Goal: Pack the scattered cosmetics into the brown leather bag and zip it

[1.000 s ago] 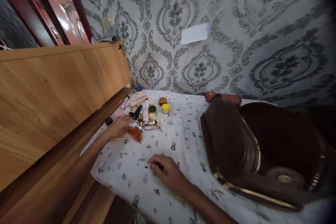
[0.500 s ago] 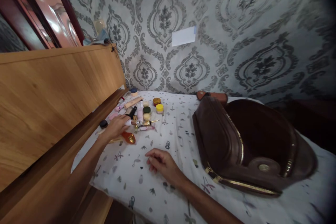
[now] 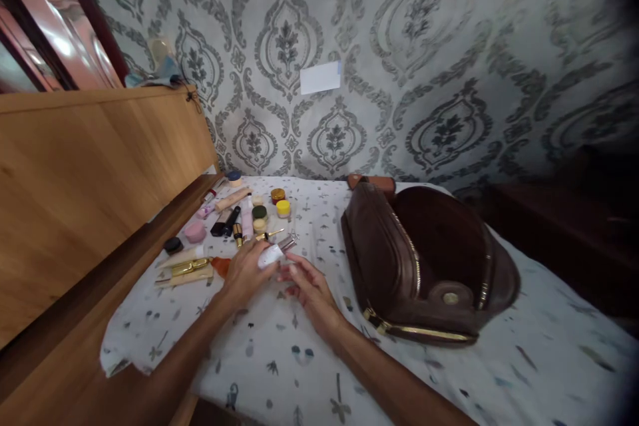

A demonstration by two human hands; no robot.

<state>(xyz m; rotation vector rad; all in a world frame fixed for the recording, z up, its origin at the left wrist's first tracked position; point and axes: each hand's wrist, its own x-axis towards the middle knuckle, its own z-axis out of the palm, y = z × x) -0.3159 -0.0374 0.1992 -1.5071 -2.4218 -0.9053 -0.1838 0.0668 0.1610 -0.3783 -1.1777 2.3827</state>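
My left hand (image 3: 248, 271) is closed round a small white cosmetic tube (image 3: 270, 256) with a shiny silver-looking cap end pointing right. Close by that cap, my right hand (image 3: 313, 293) has its fingers loosely bent and apart; whether a fingertip touches the tube I cannot tell. Partly behind my left hand lies an orange-brown brush-like item (image 3: 220, 266). Beyond the hands are a yellow-lidded jar (image 3: 283, 208), a dark green-lidded jar (image 3: 259, 214), a pink tube (image 3: 247, 218) and a gold tube (image 3: 190, 266).
An open dark brown leather bag (image 3: 399, 279) with gold zips stands on the right of the patterned sheet (image 3: 279, 359). Behind it lies a brown leather item (image 3: 374, 184). A wooden board (image 3: 100, 166) rises along the left, and a papered wall (image 3: 284, 113) closes the back.
My left hand has lifted the white tube from among the cosmetics and brought it right, towards my right hand. The camera view has turned slightly right.
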